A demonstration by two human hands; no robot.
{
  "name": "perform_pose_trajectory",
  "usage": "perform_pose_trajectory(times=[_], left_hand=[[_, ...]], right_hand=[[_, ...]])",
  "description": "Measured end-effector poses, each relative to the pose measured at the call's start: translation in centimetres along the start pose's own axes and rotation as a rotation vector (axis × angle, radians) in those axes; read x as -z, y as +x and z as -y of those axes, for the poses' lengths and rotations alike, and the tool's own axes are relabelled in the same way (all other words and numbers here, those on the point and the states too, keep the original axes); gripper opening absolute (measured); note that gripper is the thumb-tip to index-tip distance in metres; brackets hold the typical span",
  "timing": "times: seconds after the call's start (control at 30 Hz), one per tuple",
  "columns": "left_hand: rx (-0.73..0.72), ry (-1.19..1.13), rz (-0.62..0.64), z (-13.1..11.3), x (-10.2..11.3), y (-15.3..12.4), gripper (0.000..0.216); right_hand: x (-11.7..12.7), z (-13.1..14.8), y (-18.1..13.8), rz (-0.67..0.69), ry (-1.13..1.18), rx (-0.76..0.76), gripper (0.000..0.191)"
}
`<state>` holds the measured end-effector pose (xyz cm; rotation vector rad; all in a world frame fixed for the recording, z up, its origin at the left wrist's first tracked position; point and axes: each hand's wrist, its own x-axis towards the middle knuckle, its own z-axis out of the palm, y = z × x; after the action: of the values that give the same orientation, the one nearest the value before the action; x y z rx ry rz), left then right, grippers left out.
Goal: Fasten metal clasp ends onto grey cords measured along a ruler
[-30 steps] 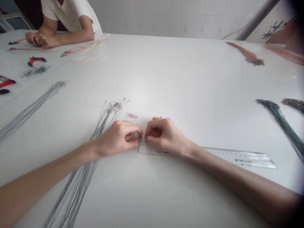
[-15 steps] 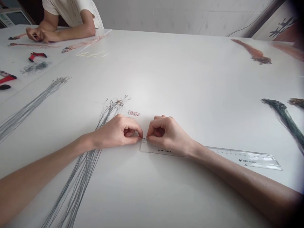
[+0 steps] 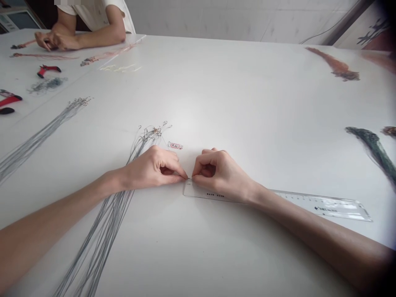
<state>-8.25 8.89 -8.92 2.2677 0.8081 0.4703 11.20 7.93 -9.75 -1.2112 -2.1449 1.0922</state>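
My left hand [image 3: 151, 168] and my right hand [image 3: 219, 173] meet fingertip to fingertip above the near end of a transparent plastic ruler [image 3: 321, 206]. Both pinch a very fine line or wire [image 3: 189, 178], which is hard to make out. A loose bundle of thin grey fishing leaders [image 3: 113, 214] runs under my left wrist, its looped and hooked ends [image 3: 153, 134] lying beyond that hand. A small paper label with red print [image 3: 175, 145] lies just past my fingertips. My right forearm lies across the ruler.
The white table holds another grey leader bundle [image 3: 40, 140] at left and dark green and reddish bundles at the far right. Red-handled pliers [image 3: 48, 71] lie at the far left, near a co-worker's hands [image 3: 57, 40] and reddish bundles.
The whole scene sits slightly higher and further right in the view. My left fingers have stretched toward the pinch point, and the co-worker's hands have shifted slightly.
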Motion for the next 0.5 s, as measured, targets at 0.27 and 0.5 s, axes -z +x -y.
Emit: perform_pose_trajectory(times=[0.27, 0.5], left_hand=[[-0.019, 0.044, 0.071, -0.42, 0.3, 0.02, 0.005], [-0.04, 0.113, 0.131, -0.35, 0.32, -0.07, 0.009]], right_hand=[[-0.06, -0.14, -0.03, 0.012, 0.03, -0.009, 0.013], [-0.05, -0.18, 0.02, 0.011, 0.037, -0.02, 0.012]])
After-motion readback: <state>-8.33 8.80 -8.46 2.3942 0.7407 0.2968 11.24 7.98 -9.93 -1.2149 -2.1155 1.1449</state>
